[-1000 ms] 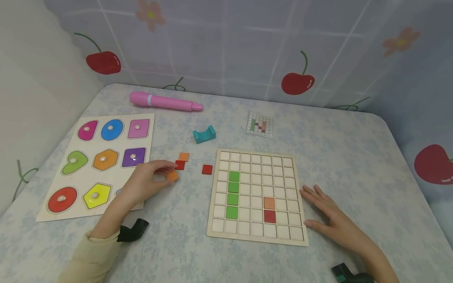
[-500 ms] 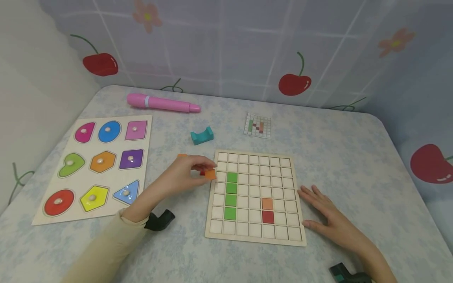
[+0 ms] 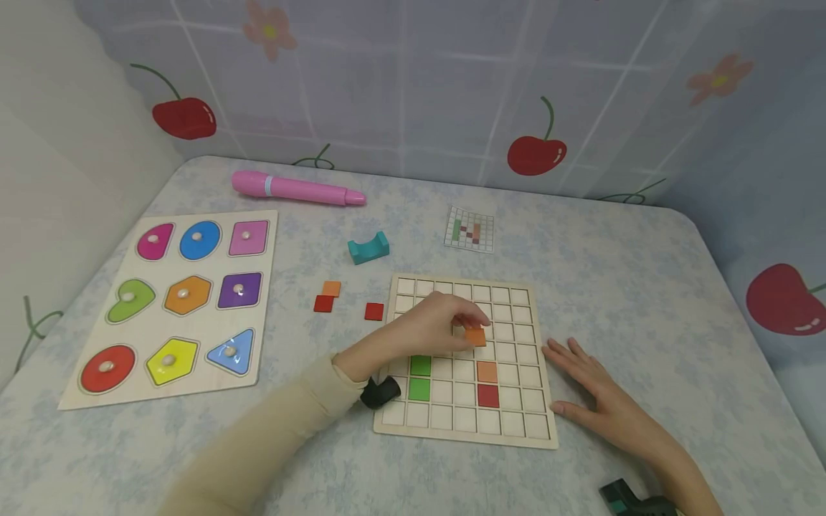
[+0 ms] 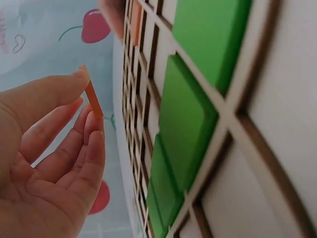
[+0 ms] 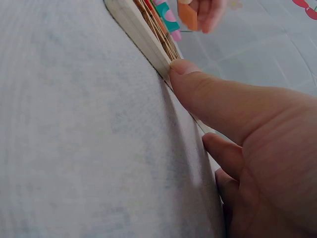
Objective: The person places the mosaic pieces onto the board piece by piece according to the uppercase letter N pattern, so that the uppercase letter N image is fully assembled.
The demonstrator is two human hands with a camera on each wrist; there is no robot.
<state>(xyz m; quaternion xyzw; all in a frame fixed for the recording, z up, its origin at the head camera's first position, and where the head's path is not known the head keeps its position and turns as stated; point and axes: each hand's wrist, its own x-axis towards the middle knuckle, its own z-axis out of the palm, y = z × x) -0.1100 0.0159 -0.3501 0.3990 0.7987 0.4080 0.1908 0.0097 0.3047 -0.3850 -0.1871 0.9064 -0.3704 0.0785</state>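
Observation:
Between thumb and fingers, my left hand (image 3: 435, 326) pinches a flat orange square tile (image 3: 475, 337) above the wooden grid board (image 3: 464, 434). In the left wrist view the tile (image 4: 93, 94) is seen nearly edge-on, held apart from the board. Several green tiles (image 3: 420, 389) fill part of a column on the board's left, some covered by the hand in the head view. An orange tile (image 3: 487, 372) sits directly above a red tile (image 3: 488, 395) in neighbouring cells. My right hand (image 3: 600, 394) rests at the board's right edge, fingers relaxed, thumb (image 5: 185, 72) touching the rim.
Left of the board lie two red tiles (image 3: 374, 312) and an orange tile (image 3: 332, 289). Behind are a small printed grid card (image 3: 470, 229), a teal curved block (image 3: 369, 248) and a pink pen-like stick (image 3: 300, 189). A knobbed shape puzzle (image 3: 193, 261) lies far left.
My left hand has picked up the orange tile from the loose ones at left and carried it rightward over the board. The right hand stays at the board's edge.

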